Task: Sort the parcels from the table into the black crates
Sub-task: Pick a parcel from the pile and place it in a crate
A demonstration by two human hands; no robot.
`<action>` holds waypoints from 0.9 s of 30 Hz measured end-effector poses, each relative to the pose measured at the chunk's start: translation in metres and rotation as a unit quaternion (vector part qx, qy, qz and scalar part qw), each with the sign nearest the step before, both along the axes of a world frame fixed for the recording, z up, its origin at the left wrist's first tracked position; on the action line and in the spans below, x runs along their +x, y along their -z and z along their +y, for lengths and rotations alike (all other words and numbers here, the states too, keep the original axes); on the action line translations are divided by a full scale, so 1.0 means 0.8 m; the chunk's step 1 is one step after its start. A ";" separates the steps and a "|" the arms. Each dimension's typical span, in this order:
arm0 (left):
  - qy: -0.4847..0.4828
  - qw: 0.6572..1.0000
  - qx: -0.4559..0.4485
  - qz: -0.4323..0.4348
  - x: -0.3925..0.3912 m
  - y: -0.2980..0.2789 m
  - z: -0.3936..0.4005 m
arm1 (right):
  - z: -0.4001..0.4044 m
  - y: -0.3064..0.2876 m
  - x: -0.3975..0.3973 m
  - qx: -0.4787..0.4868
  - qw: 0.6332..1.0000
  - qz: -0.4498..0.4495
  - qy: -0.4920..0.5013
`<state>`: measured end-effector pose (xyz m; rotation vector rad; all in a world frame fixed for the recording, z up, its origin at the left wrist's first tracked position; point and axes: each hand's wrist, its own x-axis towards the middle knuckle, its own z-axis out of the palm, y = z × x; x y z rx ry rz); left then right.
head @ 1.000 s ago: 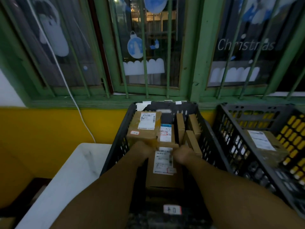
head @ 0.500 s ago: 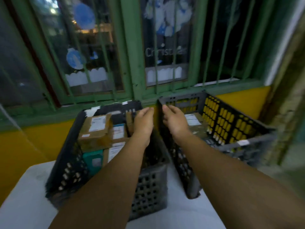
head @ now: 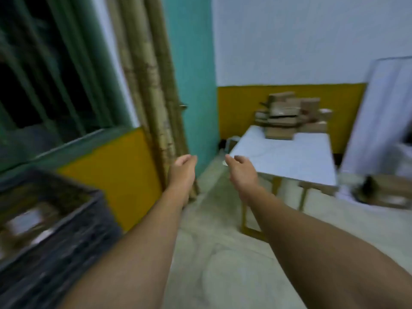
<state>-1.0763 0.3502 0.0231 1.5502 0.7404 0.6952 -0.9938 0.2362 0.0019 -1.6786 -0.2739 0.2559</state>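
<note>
Black slatted plastic crate (head: 55,230) sits nearest at lower left, blurred, with a brown parcel bearing a white label (head: 26,219) inside. Two bare forearms reach out over pale floor (head: 211,264); left hand (head: 181,169) and right hand (head: 242,169) are both empty, fingers loosely curled, apart. Beyond, one white-topped table (head: 287,161) carries a heap of brown cardboard parcels (head: 287,117) against the yellow-and-white wall (head: 240,103); count unclear from blur.

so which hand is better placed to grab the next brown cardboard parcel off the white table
Probably the right hand: it is empty and nearer the white table with the pile of brown cardboard parcels. The left hand, also empty, is on the side away from it.
</note>
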 end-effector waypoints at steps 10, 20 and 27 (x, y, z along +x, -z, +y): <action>0.252 0.965 -0.019 0.063 0.329 0.049 -0.291 | -0.310 0.049 0.226 0.025 0.964 0.074 0.256; 0.333 0.941 -0.045 0.044 0.613 0.049 -0.361 | -0.354 0.040 0.491 0.015 0.952 0.080 0.296; 0.308 0.950 0.000 0.056 0.799 0.038 -0.379 | -0.362 0.021 0.687 -0.037 0.964 0.047 0.259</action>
